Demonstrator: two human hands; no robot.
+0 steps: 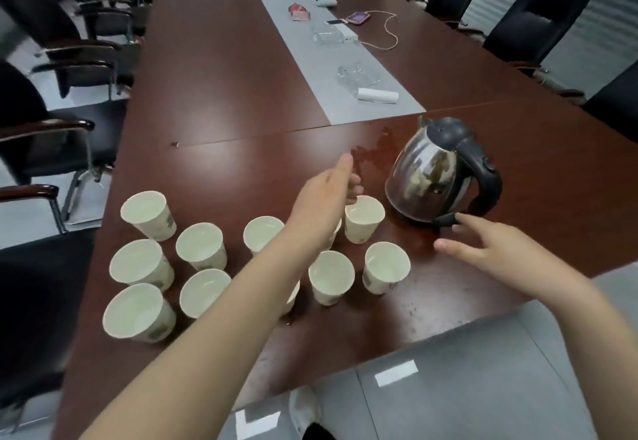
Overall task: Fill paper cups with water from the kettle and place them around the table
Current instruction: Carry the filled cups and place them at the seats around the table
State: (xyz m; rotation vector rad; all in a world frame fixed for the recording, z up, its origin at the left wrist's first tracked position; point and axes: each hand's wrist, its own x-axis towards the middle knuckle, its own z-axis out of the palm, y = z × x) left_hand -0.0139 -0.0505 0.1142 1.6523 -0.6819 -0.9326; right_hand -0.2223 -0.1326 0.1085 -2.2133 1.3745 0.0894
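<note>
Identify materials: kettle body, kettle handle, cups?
Kettle body: probably polished stainless steel, going by its mirror-like reflections.
Kettle handle: matte black, likely plastic.
Paper cups: white paper with thin rims and small prints on the sides. Any lining can't be seen.

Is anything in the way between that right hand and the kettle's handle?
Nothing visible. The right hand is open right beside the foot of the kettle's handle, with no object between them; the paper cups all stand to its left.
</note>
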